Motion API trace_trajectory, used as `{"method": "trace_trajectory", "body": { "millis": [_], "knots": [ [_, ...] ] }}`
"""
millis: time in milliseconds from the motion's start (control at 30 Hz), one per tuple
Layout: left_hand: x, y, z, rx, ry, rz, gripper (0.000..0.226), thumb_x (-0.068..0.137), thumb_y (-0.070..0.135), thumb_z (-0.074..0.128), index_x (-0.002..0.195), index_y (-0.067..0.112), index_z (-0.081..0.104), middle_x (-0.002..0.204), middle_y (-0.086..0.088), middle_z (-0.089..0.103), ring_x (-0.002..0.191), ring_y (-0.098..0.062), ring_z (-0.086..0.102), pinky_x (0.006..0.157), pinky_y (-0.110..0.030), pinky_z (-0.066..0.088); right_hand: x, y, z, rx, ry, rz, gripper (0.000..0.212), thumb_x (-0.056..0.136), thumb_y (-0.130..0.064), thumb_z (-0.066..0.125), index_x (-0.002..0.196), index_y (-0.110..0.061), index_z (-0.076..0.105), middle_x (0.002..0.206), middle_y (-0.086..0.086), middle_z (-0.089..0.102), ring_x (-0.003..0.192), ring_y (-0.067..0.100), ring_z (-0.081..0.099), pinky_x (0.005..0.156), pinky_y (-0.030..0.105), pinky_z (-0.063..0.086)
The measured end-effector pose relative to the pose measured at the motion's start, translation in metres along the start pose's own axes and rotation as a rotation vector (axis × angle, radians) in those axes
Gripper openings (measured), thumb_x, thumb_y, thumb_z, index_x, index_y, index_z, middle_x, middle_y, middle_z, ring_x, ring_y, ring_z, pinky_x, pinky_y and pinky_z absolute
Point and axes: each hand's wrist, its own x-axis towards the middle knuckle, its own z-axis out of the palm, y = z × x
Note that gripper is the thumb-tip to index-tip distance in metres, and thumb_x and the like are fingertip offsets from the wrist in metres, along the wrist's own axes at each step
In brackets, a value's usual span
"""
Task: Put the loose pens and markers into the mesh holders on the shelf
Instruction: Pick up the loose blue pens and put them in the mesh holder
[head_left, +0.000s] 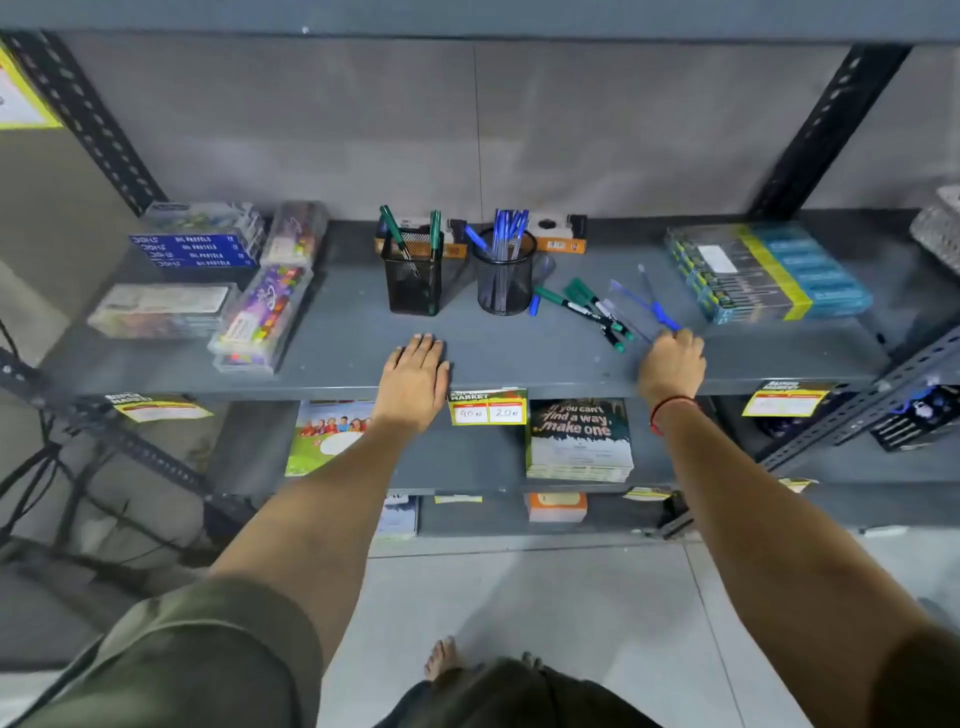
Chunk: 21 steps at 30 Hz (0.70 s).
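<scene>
Two black mesh holders stand mid-shelf. The square holder (413, 278) has green markers in it; the round holder (505, 280) has several blue pens. Right of them lie loose green markers (587, 306) and clear blue pens (631, 301) on the grey shelf (337, 338). My right hand (671, 364) is at the near end of a blue pen (661, 314), fingers curled onto it; the pen still lies on the shelf. My left hand (415, 376) rests flat on the shelf's front edge, fingers together, holding nothing.
Oil pastel boxes (195, 249) and clear crayon cases (265, 317) sit at the left. A stack of blue-yellow boxes (763, 270) is at the right. Orange-black boxes (563, 234) stand behind the holders. Notebooks lie on the lower shelf. Black slotted uprights frame both sides.
</scene>
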Motion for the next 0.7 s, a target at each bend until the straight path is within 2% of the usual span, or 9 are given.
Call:
{"method": "trace_trajectory", "body": {
  "millis": [167,300,400,500,567,600,667,700],
  "knots": [
    [0.002,0.001,0.003,0.0,0.019,-0.023,0.04,0.098,0.021,0.035,0.133,0.001,0.043,0.141,-0.019,0.044,0.133,-0.03,0.036,0.111,-0.043,0.027,0.015,-0.004,-0.008,0.092,-0.057,0.047,0.031,0.093,0.0,0.045,0.122,0.01,0.055,0.133,0.028,0.045,0.126,0.043,0.04,0.103,0.05,0.04],
    [0.009,0.003,0.002,-0.015,0.017,-0.008,0.04,0.097,0.021,0.038,0.13,0.0,0.045,0.139,-0.021,0.047,0.131,-0.031,0.039,0.107,-0.043,0.03,0.018,-0.019,-0.028,0.297,0.092,0.138,0.029,0.096,-0.008,0.046,0.115,0.01,0.057,0.131,0.028,0.049,0.121,0.042,0.048,0.099,0.044,0.043],
    [0.011,0.002,0.005,-0.011,0.03,0.007,0.04,0.097,0.021,0.037,0.13,0.0,0.046,0.138,-0.019,0.049,0.13,-0.031,0.041,0.107,-0.042,0.031,0.024,-0.048,-0.053,0.514,0.3,0.035,0.022,0.093,-0.012,0.054,0.108,0.002,0.063,0.119,0.022,0.06,0.107,0.034,0.058,0.09,0.037,0.043],
    [0.01,0.0,0.007,-0.005,0.049,0.011,0.041,0.096,0.021,0.035,0.129,0.0,0.048,0.136,-0.019,0.051,0.129,-0.031,0.043,0.107,-0.042,0.033,0.03,-0.09,-0.075,0.738,0.419,-0.145,0.021,0.089,-0.018,0.063,0.1,-0.001,0.066,0.107,0.019,0.064,0.077,0.02,0.059,0.077,0.022,0.048],
    [0.01,0.0,0.007,0.0,0.051,0.007,0.04,0.096,0.02,0.037,0.13,0.001,0.047,0.136,-0.019,0.051,0.129,-0.03,0.043,0.107,-0.042,0.033,0.036,-0.119,-0.083,0.848,0.401,-0.251,0.019,0.085,-0.018,0.068,0.093,-0.001,0.069,0.094,0.017,0.069,0.062,0.01,0.057,0.063,0.005,0.044],
    [0.01,0.0,0.007,0.002,0.049,0.009,0.039,0.096,0.019,0.038,0.13,0.001,0.047,0.137,-0.018,0.05,0.129,-0.03,0.043,0.107,-0.042,0.033,0.039,-0.132,-0.084,0.856,0.359,-0.296,0.018,0.084,-0.018,0.069,0.09,-0.002,0.07,0.087,0.014,0.07,0.057,0.007,0.058,0.061,0.001,0.042],
    [0.012,0.0,0.007,0.005,0.043,0.014,0.039,0.096,0.018,0.038,0.131,0.001,0.046,0.138,-0.018,0.049,0.131,-0.029,0.041,0.108,-0.042,0.031,0.048,-0.156,-0.082,0.784,0.238,-0.369,0.015,0.084,-0.018,0.068,0.087,-0.004,0.071,0.077,0.01,0.07,0.065,0.011,0.062,0.068,0.004,0.046],
    [0.012,0.0,0.008,0.007,0.042,0.014,0.04,0.096,0.017,0.038,0.132,0.001,0.045,0.139,-0.017,0.048,0.131,-0.029,0.04,0.109,-0.041,0.031,0.052,-0.165,-0.079,0.705,0.178,-0.397,0.014,0.084,-0.017,0.067,0.086,-0.005,0.071,0.076,0.01,0.068,0.075,0.019,0.062,0.076,0.014,0.05]
  ]
}}
